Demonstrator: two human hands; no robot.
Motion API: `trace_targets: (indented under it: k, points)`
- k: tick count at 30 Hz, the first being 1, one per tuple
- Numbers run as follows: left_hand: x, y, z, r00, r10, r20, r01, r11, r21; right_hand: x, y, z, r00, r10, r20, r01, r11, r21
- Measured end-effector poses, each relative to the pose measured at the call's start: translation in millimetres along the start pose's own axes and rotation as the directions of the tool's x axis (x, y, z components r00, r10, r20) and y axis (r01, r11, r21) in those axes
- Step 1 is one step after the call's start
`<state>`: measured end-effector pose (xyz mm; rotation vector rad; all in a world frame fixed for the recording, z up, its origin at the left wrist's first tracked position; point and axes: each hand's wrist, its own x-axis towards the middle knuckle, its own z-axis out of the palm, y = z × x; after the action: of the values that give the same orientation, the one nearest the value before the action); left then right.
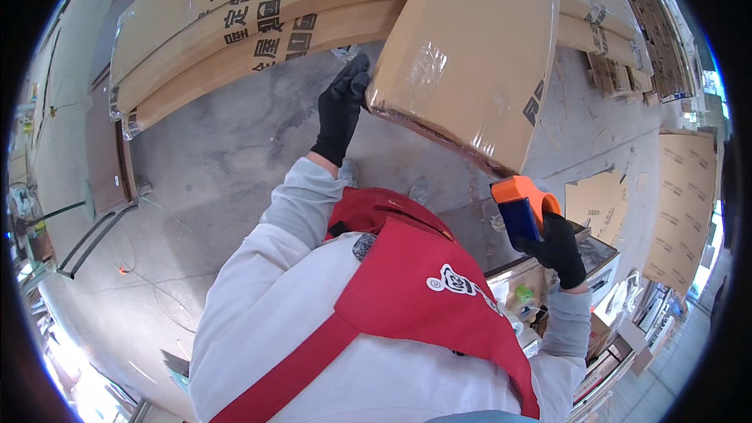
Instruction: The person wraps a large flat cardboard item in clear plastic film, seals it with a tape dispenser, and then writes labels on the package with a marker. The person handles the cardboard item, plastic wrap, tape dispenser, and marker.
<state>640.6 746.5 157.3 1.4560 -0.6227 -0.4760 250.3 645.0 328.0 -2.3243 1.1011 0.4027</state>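
Before me lies a long flat cardboard package (pixel 464 53) with a glossy film-like surface, its near end tilted across the view. My left hand (pixel 346 97), in a black glove, is at the package's near left corner with its fingers bent. Whether they grip the corner is hidden. In my black-gloved right hand (pixel 555 247) is an orange and blue tape dispenser (pixel 520 208), held by its orange handle at the near right corner. A dark brown shiny strip (pixel 437 138) runs along the near end between the two hands; I cannot tell whether it is tape.
Printed cardboard packages (pixel 264 17) are stacked beyond, with more stacked packages (pixel 599 29) at the right. A cluttered worktable (pixel 596 252) stands by my right arm. Cardboard sheets (pixel 681 205) lean farther right. A black metal frame (pixel 97 241) and a thin cord (pixel 153 288) are on the left.
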Motion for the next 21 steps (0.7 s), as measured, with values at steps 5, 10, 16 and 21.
trace_targets:
  k: [5, 10, 16, 21]
  points:
    - [-3, -18, 8, 0.978, 0.147, -0.15, -0.129, 0.984, 0.121, 0, 16, 4, 1.0, -0.019, -0.011, 0.02, 0.999, 0.037]
    - [-27, 22, 42, 0.97, 0.234, -0.064, -0.202, 0.924, 0.324, 10, 14, -8, 0.999, -0.044, 0.01, 0.043, 0.998, 0.051]
    - [5, 12, 41, 0.989, 0.09, -0.121, -0.058, 0.967, 0.249, 35, 47, -20, 0.93, -0.363, 0.059, 0.359, 0.93, 0.073]
    - [-26, 22, 101, 0.624, 0.283, -0.729, 0.072, 0.907, 0.414, 64, 70, -11, 0.801, -0.597, 0.047, 0.596, 0.802, 0.037]
